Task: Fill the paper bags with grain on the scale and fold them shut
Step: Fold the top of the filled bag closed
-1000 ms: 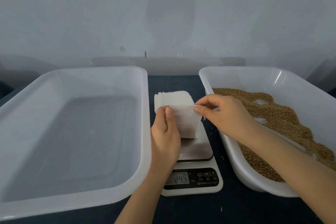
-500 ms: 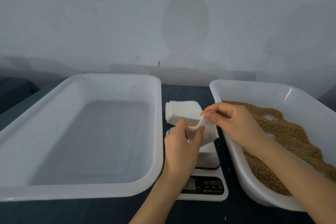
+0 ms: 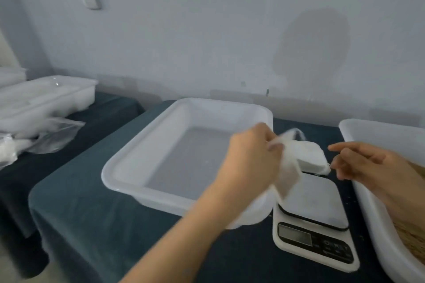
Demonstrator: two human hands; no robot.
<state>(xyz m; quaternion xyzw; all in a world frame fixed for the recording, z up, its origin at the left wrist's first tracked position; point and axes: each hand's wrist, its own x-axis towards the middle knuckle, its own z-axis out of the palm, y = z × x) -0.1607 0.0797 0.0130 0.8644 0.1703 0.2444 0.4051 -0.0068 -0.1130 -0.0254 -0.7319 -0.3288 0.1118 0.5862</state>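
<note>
Pale wall (image 3: pixel 207 30) backs one table (image 3: pixel 92 225) draped in dark teal cloth. Two white tubs stand on it: an empty tub (image 3: pixel 119 163) on the left and a grain tub (image 3: pixel 368 190) holding grain (image 3: pixel 409 239) on the right. One scale (image 3: pixel 315 204) sits between them, with one stack of bags (image 3: pixel 310 156) behind it. The left hand (image 3: pixel 248 156) pinches one paper bag (image 3: pixel 287 174), which hangs above the scale's plate. The right hand (image 3: pixel 372 163) is loosely spread, its fingertips just beside the stack's corner; whether they touch it I cannot tell.
</note>
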